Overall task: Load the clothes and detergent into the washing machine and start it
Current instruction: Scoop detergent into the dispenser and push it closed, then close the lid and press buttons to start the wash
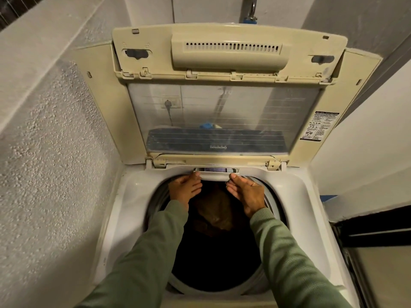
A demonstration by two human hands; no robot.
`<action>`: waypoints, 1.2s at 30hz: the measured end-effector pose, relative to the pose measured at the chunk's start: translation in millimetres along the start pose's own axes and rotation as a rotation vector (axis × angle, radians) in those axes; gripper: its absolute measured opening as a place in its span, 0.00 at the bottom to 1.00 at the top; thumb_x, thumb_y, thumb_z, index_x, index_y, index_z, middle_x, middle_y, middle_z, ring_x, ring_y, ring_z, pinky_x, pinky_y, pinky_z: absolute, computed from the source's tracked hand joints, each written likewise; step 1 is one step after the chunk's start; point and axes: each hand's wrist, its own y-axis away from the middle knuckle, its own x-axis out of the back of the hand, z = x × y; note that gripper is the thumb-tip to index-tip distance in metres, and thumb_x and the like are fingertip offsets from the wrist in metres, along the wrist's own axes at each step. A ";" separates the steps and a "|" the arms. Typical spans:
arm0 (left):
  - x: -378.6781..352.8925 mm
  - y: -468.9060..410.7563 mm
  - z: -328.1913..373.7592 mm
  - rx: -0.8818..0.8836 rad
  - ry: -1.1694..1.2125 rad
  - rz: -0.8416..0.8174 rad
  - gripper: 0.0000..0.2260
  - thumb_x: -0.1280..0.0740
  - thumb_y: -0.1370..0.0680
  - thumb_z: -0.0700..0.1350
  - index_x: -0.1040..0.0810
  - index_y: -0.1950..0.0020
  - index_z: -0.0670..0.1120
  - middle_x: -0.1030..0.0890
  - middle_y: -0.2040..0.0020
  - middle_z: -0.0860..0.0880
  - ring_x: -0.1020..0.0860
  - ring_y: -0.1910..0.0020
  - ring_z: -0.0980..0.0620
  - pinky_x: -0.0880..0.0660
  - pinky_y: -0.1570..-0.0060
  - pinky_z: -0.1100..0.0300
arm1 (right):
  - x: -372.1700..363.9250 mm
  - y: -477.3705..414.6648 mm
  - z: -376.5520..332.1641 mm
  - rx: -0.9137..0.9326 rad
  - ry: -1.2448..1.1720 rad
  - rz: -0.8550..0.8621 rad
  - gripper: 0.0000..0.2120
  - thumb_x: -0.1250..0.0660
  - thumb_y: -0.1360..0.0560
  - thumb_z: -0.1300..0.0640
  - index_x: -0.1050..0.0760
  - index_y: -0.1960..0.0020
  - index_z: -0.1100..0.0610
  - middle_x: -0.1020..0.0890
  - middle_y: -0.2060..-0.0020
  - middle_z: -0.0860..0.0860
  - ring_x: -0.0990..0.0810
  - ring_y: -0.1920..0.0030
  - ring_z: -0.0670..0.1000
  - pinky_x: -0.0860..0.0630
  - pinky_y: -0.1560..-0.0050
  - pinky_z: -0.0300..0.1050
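A white top-loading washing machine (295,196) fills the view, its yellowed lid (222,112) standing open and upright. Dark and brown clothes (215,210) lie in the drum. At the far rim of the opening a small white detergent drawer (215,175) sits slightly pulled out, with something purple showing inside. My left hand (184,188) touches the drawer's left end with its fingertips. My right hand (246,192) touches its right end, thumb on the front edge. Both arms wear green sleeves and reach over the drum.
A rough plaster wall (51,152) stands close on the left. A smooth white wall (367,163) is on the right, with a dark framed panel (378,252) below it. A tap with a blue fitting (251,16) is above the lid.
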 end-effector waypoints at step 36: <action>7.2 9.4 31.5 0.049 -0.348 -0.201 0.16 0.35 0.20 0.50 0.25 0.36 0.44 0.23 0.36 0.42 0.21 0.42 0.42 0.23 0.47 0.54 | -3.5 -4.2 -27.0 0.128 0.546 0.006 0.07 0.36 0.26 0.68 0.20 0.54 0.67 0.17 0.59 0.63 0.18 0.65 0.56 0.19 0.64 0.45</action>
